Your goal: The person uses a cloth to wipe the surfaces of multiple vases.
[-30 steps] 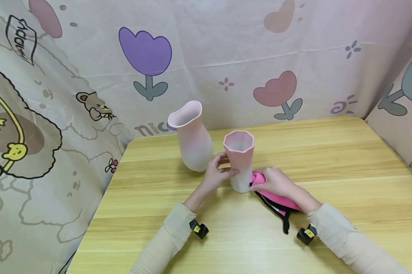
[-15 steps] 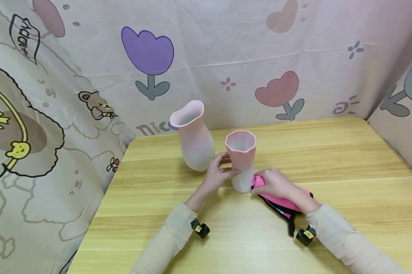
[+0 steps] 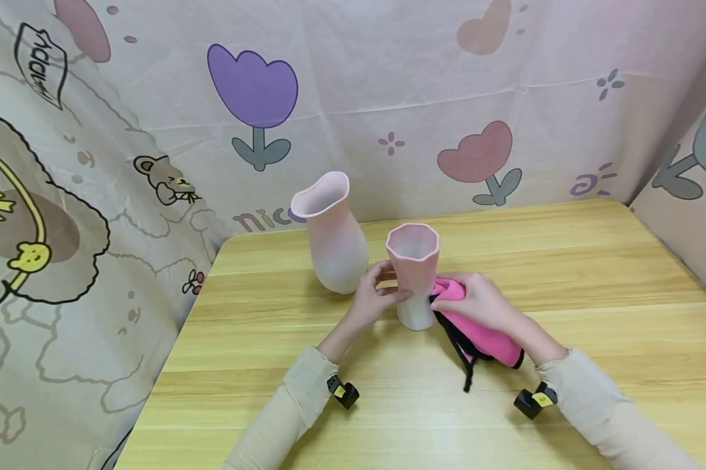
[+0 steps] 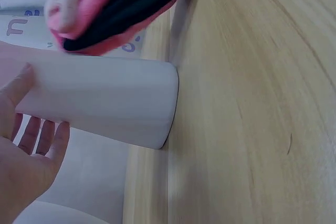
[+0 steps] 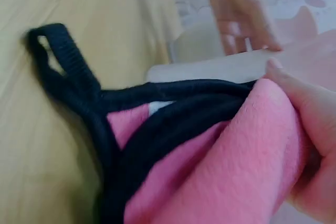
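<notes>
A faceted vase (image 3: 416, 277), pink at its octagonal rim and fading to white below, stands upright on the table. From its left side my left hand (image 3: 369, 301) grips it, thumb in front and fingers reaching behind. My right hand (image 3: 481, 303) pinches a bunched pink cloth (image 3: 487, 334) with black edging against the vase's right side. A black hanging loop (image 5: 73, 59) trails from the cloth in the right wrist view. In the left wrist view, the cloth (image 4: 118, 3) lies along the white lower wall of the vase (image 4: 115, 95).
Behind and left of my left hand stands a second pink-and-white vase (image 3: 337, 251) with a wavy flared mouth. The light wood table (image 3: 588, 274) runs back to a printed fabric backdrop (image 3: 353, 78). Black wrist cameras sit at both cuffs.
My right hand dips slightly, then moves up along the vase's side with the cloth, whose hanging end swings and lifts. My left hand and both vases keep their places.
</notes>
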`<move>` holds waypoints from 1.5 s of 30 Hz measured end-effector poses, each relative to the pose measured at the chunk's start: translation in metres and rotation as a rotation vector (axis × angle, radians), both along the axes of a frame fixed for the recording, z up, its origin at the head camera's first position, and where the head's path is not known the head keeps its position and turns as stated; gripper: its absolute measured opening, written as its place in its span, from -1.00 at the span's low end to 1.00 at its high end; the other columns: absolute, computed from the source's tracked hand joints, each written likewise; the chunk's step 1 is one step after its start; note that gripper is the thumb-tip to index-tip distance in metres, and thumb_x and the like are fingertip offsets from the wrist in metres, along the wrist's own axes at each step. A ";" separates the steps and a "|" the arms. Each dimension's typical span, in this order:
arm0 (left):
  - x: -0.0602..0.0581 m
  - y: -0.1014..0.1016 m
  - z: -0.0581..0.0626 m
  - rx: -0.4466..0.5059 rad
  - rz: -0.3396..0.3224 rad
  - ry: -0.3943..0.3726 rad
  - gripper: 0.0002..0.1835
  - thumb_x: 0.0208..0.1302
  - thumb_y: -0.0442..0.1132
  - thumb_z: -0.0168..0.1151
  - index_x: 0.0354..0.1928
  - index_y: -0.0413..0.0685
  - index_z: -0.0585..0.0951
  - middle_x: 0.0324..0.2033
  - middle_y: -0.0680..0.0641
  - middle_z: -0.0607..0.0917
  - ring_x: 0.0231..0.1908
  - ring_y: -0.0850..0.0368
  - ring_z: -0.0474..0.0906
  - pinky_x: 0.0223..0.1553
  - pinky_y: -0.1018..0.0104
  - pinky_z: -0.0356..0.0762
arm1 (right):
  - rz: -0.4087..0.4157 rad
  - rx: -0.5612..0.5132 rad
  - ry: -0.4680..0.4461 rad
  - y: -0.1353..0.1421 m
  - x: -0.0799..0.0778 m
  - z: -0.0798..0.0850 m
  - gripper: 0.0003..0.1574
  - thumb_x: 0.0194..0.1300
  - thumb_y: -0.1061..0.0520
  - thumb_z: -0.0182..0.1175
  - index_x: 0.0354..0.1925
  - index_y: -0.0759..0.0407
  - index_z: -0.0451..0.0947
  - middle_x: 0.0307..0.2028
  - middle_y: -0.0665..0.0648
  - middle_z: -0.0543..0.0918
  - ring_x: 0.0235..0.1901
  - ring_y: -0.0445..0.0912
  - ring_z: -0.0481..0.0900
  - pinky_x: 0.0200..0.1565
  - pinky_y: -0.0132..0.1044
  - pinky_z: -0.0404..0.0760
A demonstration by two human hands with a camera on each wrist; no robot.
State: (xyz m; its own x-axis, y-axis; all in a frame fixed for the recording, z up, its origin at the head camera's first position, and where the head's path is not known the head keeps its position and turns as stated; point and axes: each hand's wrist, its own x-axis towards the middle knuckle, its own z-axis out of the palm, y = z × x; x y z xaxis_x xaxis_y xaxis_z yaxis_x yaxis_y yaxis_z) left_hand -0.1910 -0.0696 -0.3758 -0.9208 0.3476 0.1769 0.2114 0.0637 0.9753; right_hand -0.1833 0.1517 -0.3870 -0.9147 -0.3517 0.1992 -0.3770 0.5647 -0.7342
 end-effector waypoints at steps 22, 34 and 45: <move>-0.002 0.001 0.002 -0.005 -0.007 -0.003 -0.42 -0.02 -0.51 0.30 0.11 -0.38 0.35 0.04 -0.29 0.42 0.03 -0.15 0.38 0.00 0.16 0.50 | -0.167 -0.299 0.441 -0.010 0.014 0.055 -0.24 -0.24 0.31 0.47 0.04 0.22 0.52 -0.06 0.17 0.61 -0.09 -0.34 0.50 -0.11 -0.63 0.45; -0.002 0.000 0.001 -0.019 0.002 -0.006 -0.42 -0.02 -0.51 0.30 0.11 -0.35 0.35 0.03 -0.28 0.43 0.02 -0.15 0.38 -0.02 0.19 0.51 | -0.139 -0.310 0.440 -0.010 0.011 0.050 -0.24 -0.26 0.33 0.47 0.04 0.24 0.52 -0.07 0.18 0.61 -0.10 -0.34 0.50 -0.11 -0.62 0.46; -0.002 -0.001 0.000 -0.011 -0.006 0.003 -0.42 -0.01 -0.50 0.30 0.11 -0.35 0.35 0.03 -0.27 0.43 0.02 -0.13 0.38 -0.01 0.17 0.50 | -0.123 -0.172 0.290 -0.008 0.006 0.013 -0.28 -0.11 0.11 0.43 0.08 0.22 0.48 -0.02 0.18 0.58 -0.03 0.00 0.52 -0.06 -0.38 0.52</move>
State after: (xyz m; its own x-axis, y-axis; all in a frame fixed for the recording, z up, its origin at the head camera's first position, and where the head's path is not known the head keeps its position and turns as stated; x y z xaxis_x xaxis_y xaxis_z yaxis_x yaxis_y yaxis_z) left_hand -0.1934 -0.0704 -0.3760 -0.9182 0.3551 0.1757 0.2148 0.0735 0.9739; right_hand -0.1774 0.1435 -0.3741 -0.8447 -0.1809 0.5037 -0.5205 0.4964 -0.6947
